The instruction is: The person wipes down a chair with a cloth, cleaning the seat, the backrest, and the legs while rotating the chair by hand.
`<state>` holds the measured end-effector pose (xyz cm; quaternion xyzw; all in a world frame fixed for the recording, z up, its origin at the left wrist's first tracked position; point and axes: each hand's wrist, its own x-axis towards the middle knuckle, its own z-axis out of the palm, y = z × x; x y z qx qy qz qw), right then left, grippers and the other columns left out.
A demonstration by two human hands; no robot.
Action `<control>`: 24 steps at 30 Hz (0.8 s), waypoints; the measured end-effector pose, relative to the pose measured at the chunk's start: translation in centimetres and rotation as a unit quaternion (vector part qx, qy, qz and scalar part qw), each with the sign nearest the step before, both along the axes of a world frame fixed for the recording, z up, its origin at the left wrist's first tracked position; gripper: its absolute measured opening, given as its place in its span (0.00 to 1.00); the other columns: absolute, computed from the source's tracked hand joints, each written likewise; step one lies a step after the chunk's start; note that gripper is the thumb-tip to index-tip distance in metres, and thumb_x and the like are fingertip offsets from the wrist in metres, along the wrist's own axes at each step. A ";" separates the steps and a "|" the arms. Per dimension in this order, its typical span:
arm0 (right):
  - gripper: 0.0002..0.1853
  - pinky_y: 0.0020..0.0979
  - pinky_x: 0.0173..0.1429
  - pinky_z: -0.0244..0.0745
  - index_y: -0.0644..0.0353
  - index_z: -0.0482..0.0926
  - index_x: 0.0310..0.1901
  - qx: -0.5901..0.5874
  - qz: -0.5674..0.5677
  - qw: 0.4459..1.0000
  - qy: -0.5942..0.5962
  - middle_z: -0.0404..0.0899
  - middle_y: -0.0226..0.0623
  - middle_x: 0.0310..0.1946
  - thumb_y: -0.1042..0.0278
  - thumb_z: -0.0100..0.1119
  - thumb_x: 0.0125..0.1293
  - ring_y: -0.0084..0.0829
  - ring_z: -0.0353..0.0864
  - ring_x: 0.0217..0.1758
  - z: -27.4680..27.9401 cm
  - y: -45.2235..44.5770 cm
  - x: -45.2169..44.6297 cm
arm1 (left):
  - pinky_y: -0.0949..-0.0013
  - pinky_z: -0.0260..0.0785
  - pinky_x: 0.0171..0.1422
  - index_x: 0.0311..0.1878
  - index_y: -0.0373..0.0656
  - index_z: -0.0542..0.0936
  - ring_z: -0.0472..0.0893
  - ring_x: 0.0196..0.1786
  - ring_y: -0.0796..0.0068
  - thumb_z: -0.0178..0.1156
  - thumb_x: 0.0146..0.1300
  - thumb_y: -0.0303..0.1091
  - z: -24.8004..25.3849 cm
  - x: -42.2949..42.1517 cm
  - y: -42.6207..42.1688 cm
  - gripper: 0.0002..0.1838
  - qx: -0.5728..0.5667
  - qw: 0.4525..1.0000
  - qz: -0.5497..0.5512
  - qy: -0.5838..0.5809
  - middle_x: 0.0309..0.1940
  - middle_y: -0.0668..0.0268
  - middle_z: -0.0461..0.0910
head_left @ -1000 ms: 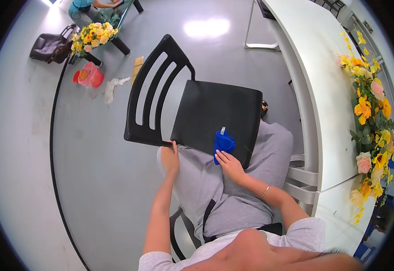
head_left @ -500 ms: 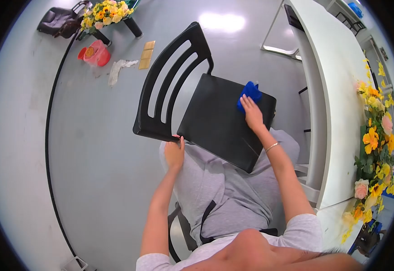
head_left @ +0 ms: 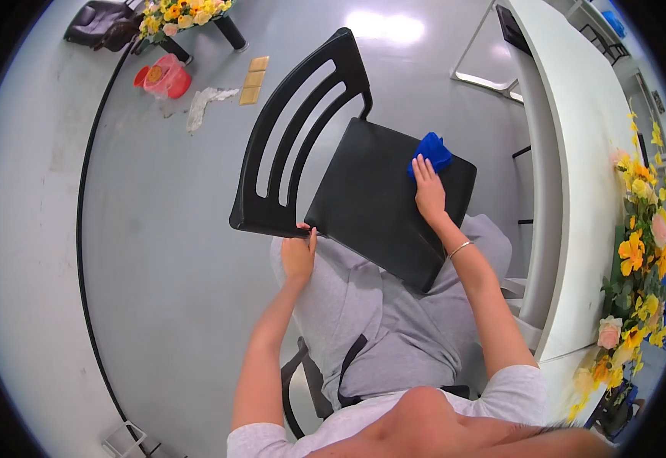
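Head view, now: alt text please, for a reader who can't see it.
The right hand presses a blue cloth on the seat of a black chair, while the left hand grips the chair where backrest and seat meet. A white table with yellow and pink flowers stands at the right.
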<state>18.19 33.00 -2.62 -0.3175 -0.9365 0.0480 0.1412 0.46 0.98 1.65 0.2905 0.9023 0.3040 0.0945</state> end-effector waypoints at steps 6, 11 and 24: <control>0.36 0.40 0.75 0.63 0.62 0.67 0.72 -0.087 0.122 0.989 0.003 0.64 0.43 0.75 0.85 0.50 0.58 0.43 0.64 0.77 1.6 -11.2 4.1 | 0.54 0.70 0.51 0.44 0.41 0.78 0.79 0.44 0.53 0.63 0.69 0.43 -1.2 0.2 0.0 0.14 -0.010 0.998 -0.002 0.057 0.37 0.57 0.79; 0.38 0.42 0.76 0.64 0.59 0.64 0.74 -0.122 0.129 0.984 -0.026 0.60 0.38 0.78 0.80 0.53 0.58 0.40 0.62 0.79 2.2 -19.6 6.4 | 0.54 0.70 0.51 0.43 0.38 0.78 0.78 0.44 0.53 0.61 0.71 0.44 -1.5 0.6 0.2 0.16 -0.005 0.996 0.007 0.094 0.38 0.57 0.79; 0.38 0.42 0.76 0.63 0.58 0.63 0.74 -0.100 0.138 0.984 -0.056 0.59 0.38 0.78 0.53 0.63 0.66 0.40 0.59 0.80 1.7 -17.9 5.4 | 0.56 0.56 0.72 0.43 0.43 0.80 0.75 0.58 0.65 0.57 0.73 0.48 -2.2 1.1 -0.5 0.17 -0.027 0.991 -0.002 0.134 0.40 0.65 0.81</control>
